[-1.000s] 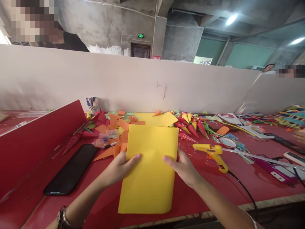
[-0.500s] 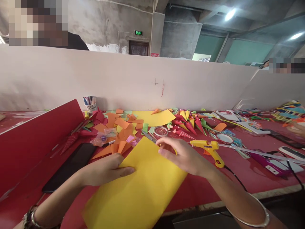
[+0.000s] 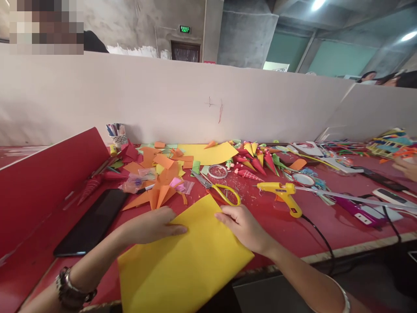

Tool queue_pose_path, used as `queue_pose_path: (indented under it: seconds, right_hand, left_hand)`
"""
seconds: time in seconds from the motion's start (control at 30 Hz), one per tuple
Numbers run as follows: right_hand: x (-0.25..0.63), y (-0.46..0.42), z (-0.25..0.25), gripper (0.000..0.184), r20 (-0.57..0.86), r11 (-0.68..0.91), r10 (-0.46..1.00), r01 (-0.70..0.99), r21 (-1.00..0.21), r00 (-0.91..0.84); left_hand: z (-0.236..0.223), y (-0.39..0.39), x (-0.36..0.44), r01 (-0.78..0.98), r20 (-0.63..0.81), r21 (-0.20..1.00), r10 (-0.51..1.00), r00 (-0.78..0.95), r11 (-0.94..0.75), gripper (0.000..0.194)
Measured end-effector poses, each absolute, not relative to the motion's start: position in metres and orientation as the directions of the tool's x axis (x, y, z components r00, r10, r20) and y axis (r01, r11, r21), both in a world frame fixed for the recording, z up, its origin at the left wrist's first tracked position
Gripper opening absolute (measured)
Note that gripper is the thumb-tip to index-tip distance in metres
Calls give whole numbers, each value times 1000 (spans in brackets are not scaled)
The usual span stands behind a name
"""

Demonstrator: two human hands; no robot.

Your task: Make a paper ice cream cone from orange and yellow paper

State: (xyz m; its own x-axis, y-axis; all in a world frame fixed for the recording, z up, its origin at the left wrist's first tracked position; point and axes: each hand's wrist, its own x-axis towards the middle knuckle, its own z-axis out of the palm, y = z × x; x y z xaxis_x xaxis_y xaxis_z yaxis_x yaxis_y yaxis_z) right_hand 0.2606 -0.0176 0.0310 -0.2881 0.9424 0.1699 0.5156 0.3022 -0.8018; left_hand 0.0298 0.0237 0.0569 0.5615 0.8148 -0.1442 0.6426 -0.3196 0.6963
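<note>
A large yellow sheet of paper (image 3: 192, 261) is held between my two hands, tilted over the table's front edge. My left hand (image 3: 156, 226) grips its left edge, thumb on top and the other fingers underneath. On the opposite edge, near the upper corner, my right hand (image 3: 239, 226) pinches the paper; its fingers are partly hidden beneath. Just beyond that corner lie scissors (image 3: 224, 191) with yellow handles, touching neither hand. A yellow glue gun (image 3: 282, 195) rests to the right of my right hand. Orange paper pieces (image 3: 163, 191) lie ahead of my left hand.
A black phone (image 3: 93, 221) and an upright red board (image 3: 48, 191) are at left. Red and yellow paper cones (image 3: 257, 163) lie at the back, near a clear round dish (image 3: 217, 171). A purple power strip (image 3: 358, 211) with cables sits at right. Another person's hand (image 3: 405, 167) shows far right.
My right hand has come down onto the paper's right edge and now pinches it. The scissors, earlier mostly hidden behind that hand, show fully. The view has shifted slightly downward.
</note>
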Motion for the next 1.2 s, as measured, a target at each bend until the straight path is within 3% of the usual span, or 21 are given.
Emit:
queue_pose_path:
  seconds: [0.07,0.17,0.27,0.37,0.47,0.57,0.67,0.77,0.9,1.2]
  right_hand:
    - [263,-17,26,39,168,266,958,498,-825,-233]
    - [265,-17,20,38,156,205,977,462,-863,-143]
    - [265,-19,14,38,149,176,984,428,-886,-97]
    - [266,-18,10,37,140,187,981,453,-872,-134]
    - [269,-13,9,32,195,283,958,604,-745,-210]
    - [274,-8,10,22,288,422,902,798,-430,-322]
    - [276,-4,9,12,282,508,840,854,-111,-463]
    - [276,-1,5,7,209,506,837,861,52,-505]
    - [275,7,3,8,140,530,827,838,125,-544]
    - [265,30,11,21,118,493,850,855,163,-513]
  left_hand:
    - [56,26,33,734,-154,533,804,574,-422,37]
    - [55,25,39,847,23,268,882,470,-458,31]
    - [51,22,43,894,72,161,908,412,-419,31]
    - [46,21,44,900,40,155,913,406,-407,34]
    - [42,23,42,895,-29,150,903,428,-420,32]
    - [36,30,37,892,-102,144,890,444,-428,32]
    - [27,39,33,897,-180,106,879,442,-429,32]
    - [19,46,30,892,-220,110,865,451,-438,33]
    - [15,48,26,877,-213,172,852,478,-449,34]
    - [9,51,16,837,-115,256,844,524,-485,33]
